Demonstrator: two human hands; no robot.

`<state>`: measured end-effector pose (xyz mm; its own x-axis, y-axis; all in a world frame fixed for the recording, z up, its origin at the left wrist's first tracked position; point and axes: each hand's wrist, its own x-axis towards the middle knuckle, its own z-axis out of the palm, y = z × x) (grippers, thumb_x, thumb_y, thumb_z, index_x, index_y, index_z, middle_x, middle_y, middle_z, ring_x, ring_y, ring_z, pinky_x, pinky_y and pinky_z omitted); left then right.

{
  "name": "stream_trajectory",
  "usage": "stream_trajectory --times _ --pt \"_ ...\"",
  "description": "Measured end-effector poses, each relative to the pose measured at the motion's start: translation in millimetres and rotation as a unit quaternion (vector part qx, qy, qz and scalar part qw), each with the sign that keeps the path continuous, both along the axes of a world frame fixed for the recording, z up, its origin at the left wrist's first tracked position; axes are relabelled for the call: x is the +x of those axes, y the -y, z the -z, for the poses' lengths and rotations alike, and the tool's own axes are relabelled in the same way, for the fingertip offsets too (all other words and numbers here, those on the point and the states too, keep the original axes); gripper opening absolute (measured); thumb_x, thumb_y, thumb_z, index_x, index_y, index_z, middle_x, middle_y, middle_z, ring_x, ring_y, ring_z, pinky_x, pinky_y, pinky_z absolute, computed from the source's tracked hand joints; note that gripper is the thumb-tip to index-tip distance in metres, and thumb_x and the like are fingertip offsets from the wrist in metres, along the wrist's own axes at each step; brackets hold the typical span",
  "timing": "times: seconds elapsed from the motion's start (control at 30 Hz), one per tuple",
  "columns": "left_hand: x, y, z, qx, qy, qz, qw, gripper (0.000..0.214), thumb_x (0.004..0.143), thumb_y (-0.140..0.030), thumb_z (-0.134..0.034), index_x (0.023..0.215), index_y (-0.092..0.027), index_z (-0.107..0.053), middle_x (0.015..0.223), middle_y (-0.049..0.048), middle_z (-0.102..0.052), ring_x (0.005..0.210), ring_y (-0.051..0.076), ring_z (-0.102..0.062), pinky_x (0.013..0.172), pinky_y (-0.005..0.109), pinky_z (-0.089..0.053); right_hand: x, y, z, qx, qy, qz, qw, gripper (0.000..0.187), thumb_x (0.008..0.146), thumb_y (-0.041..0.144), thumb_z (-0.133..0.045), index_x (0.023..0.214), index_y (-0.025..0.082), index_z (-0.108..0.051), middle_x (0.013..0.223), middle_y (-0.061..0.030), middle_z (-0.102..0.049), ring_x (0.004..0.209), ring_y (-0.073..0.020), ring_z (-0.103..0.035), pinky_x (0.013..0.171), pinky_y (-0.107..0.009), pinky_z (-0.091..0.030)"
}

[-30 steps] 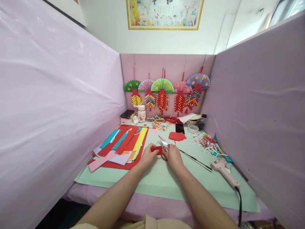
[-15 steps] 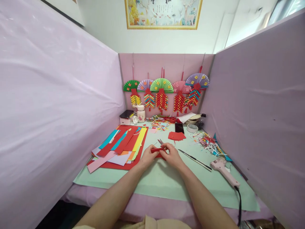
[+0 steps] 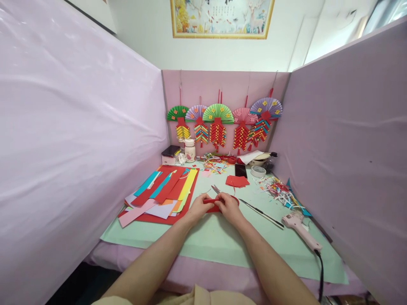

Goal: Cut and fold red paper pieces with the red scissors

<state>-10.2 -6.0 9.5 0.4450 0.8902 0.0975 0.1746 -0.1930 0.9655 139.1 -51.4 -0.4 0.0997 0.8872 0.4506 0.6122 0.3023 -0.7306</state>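
Both of my hands meet at the middle of the green mat [image 3: 219, 243]. A small folded piece of red paper [image 3: 211, 205] sits between them. My left hand [image 3: 197, 208] pinches its left end and my right hand [image 3: 230, 209] pinches its right end, fingers closed. Red-handled scissors [image 3: 216, 190] lie on the mat just behind my right hand; whether the hand touches their handle is unclear.
A pile of coloured paper sheets [image 3: 163, 192] lies to the left. Small red squares [image 3: 237, 181], a phone [image 3: 241, 170] and a tape roll [image 3: 258, 171] lie behind. A thin rod [image 3: 261, 212], a glue gun [image 3: 301, 231] and paper scraps [image 3: 279, 189] are at the right. Pink partitions enclose the desk.
A second ago my right hand held the scissors open at the red paper. The scissors now lie behind my hands, and both hands pinch the paper lower on the mat.
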Motion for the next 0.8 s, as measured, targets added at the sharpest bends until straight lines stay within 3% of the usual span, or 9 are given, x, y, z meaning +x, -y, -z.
stream_trajectory --times 0.33,0.63,0.8 --pt "1.3 7.4 -11.0 0.012 0.011 0.005 1.0 0.007 0.066 -0.019 -0.055 0.071 -0.018 -0.052 0.069 -0.0014 -0.057 0.068 0.014 -0.052 0.063 0.024 -0.037 -1.3 0.4 2.7 0.045 0.003 0.004 0.999 0.006 0.081 0.019 -0.048 0.077 0.022 -0.051 0.079 -0.0027 -0.057 0.08 -0.0205 -0.052 0.071 -0.031 -0.038" --pt "-0.9 2.7 -4.9 0.016 0.005 0.009 1.0 0.009 0.066 -0.022 -0.058 0.071 -0.017 -0.053 0.068 -0.0026 -0.054 0.067 0.013 -0.05 0.062 0.024 -0.036 -1.9 5.3 -3.9 0.045 0.014 -0.016 0.999 0.008 0.082 0.016 -0.048 0.077 0.021 -0.049 0.078 -0.0021 -0.056 0.079 -0.0197 -0.05 0.071 -0.03 -0.037" --pt "-2.0 0.9 -0.8 0.016 -0.021 0.005 1.0 0.008 0.066 -0.021 -0.057 0.072 -0.017 -0.053 0.071 -0.0018 -0.057 0.071 0.014 -0.051 0.064 0.025 -0.037 -0.7 3.1 0.6 0.006 0.023 -0.022 0.999 0.008 0.081 0.015 -0.048 0.076 0.021 -0.048 0.078 -0.0021 -0.056 0.08 -0.0199 -0.05 0.07 -0.03 -0.036"
